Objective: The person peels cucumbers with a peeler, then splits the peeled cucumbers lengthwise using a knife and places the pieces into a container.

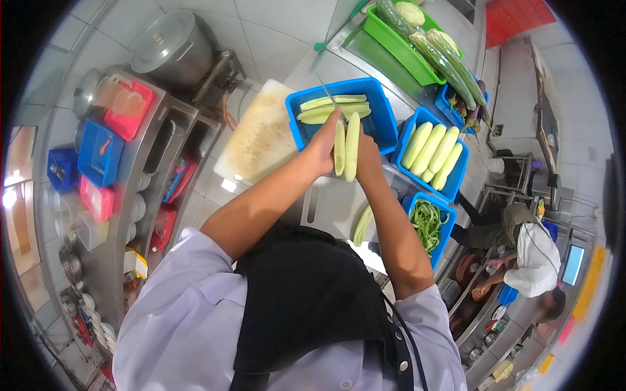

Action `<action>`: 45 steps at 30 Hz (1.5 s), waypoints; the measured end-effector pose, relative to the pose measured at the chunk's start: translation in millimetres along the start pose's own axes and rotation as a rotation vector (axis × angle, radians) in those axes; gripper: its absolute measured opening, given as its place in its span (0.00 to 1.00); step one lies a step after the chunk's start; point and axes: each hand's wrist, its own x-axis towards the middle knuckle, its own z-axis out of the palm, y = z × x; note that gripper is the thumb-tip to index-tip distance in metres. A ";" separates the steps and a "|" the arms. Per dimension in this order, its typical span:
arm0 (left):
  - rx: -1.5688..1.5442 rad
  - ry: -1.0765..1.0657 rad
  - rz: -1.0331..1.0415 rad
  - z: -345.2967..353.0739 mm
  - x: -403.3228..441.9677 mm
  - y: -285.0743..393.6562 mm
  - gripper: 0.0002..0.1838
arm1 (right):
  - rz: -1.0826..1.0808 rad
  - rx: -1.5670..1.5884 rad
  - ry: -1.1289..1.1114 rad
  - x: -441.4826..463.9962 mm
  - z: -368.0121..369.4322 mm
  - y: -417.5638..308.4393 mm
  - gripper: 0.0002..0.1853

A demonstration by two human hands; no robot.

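My left hand (321, 147) is closed around a peeled cucumber half (339, 148). Beside it, my right hand (369, 155) grips a second long peeled piece (352, 146), the two lying side by side. A knife (326, 88) points up and away from between my hands; its handle is hidden, so which hand has it I cannot tell. Just beyond my hands is a blue tub (386, 98) with several split cucumber lengths (334, 109) in it. Another peeled cucumber (363, 225) rests on the steel counter, partly behind my right forearm.
A stained white cutting board (257, 133) lies left of the tub. To the right stand a blue tub of whole peeled cucumbers (432, 153) and one of green peel strips (427, 225). A green crate (398, 42) holds wrapped vegetables. A person (531, 257) works at the far right.
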 end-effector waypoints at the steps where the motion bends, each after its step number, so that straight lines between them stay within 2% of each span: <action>1: 0.019 -0.022 -0.002 -1.4 0.7 0.0 0.28 | 0.003 0.004 0.003 0.2 1.2 2.0 0.26; 3: 0.045 -0.048 -0.006 0.9 0.3 -0.9 0.26 | -0.094 -0.215 0.090 1.7 6.0 11.0 0.18; 5: 0.300 -0.058 0.101 5.8 -4.5 -4.9 0.23 | -0.145 -0.283 0.171 2.9 10.5 23.7 0.16; 6: 0.321 -0.090 0.102 4.0 -2.5 -5.3 0.24 | -0.199 -0.354 0.244 0.4 7.1 21.9 0.14; 9: 0.460 -0.098 0.091 1.0 -0.6 -5.0 0.26 | -0.147 -0.369 0.227 0.8 -8.8 14.4 0.12; 13: 0.540 -0.096 -0.020 11.7 -4.1 5.3 0.28 | -0.088 -0.339 0.302 1.2 -23.1 16.8 0.13; 15: 0.750 -0.040 -0.031 20.0 -5.7 12.6 0.27 | -0.063 -0.344 0.320 -2.6 -34.4 19.7 0.15; 16: 0.913 -0.115 -0.005 21.0 -6.3 20.5 0.27 | -0.031 -0.309 0.321 -5.9 -40.8 22.6 0.18; 17: 0.934 -0.130 -0.024 20.7 -3.4 24.8 0.27 | -0.003 -0.300 0.334 -9.1 -46.3 27.5 0.18; 19: 1.536 0.060 0.264 17.1 6.3 27.9 0.29 | 0.167 -0.275 0.380 -22.1 -55.9 38.3 0.19; 20: 1.560 0.033 0.246 15.0 11.9 28.5 0.29 | 0.227 -0.251 0.381 -32.1 -60.0 43.4 0.19; 22: 2.251 0.154 0.701 9.4 26.0 29.8 0.30 | 0.287 -0.224 0.398 -52.9 -59.8 55.2 0.19; 23: 2.271 0.113 0.694 8.8 36.0 31.7 0.30 | 0.317 -0.209 0.405 -64.2 -57.4 60.3 0.18; 25: 2.139 0.101 0.258 4.4 59.5 32.9 0.28 | 0.405 -0.145 0.389 -88.9 -48.8 69.1 0.18; 26: 2.260 0.074 0.506 -11.2 70.3 28.2 0.26 | 0.382 -0.057 0.402 -101.9 -42.1 75.0 0.18; 27: 2.277 0.033 0.504 -15.6 75.6 26.9 0.26 | 0.356 0.029 0.420 -114.5 -36.4 80.2 0.18; 29: 2.361 0.086 0.446 -17.5 83.4 25.3 0.22 | 0.402 0.136 0.451 -142.1 -30.1 85.5 0.17; 32: 2.413 0.037 0.476 -9.3 73.8 20.6 0.22 | 0.283 0.545 0.559 -188.7 -15.9 87.8 0.19; 33: 2.435 0.051 0.484 -7.4 74.3 19.0 0.22 | 0.315 0.554 0.580 -203.3 -10.7 89.5 0.19; 35: 2.448 -0.099 0.642 -22.3 87.1 27.0 0.22 | 0.375 0.791 0.550 -234.0 -5.1 89.6 0.20; 36: 2.422 -0.150 0.605 -29.9 99.5 34.1 0.22 | 0.462 0.942 0.502 -249.4 -5.4 85.7 0.18; 37: 2.432 -0.183 0.606 -27.3 103.1 37.6 0.22 | 0.477 0.950 0.524 -264.1 -4.1 82.4 0.18; 39: 2.456 -0.094 0.473 -23.2 108.4 43.3 0.22 | 0.548 1.221 0.522 -289.5 0.6 75.7 0.16; 41: 2.456 -0.128 0.510 -32.6 119.9 50.6 0.20 | 0.570 1.258 0.587 -306.7 12.2 72.7 0.13; 43: 2.443 -0.152 0.756 -30.9 114.7 49.5 0.19 | 0.558 1.375 0.577 -319.7 23.4 76.2 0.13; 45: 2.541 -0.161 0.735 -17.3 100.8 46.6 0.19 | 0.581 1.343 0.619 -327.2 33.0 76.4 0.14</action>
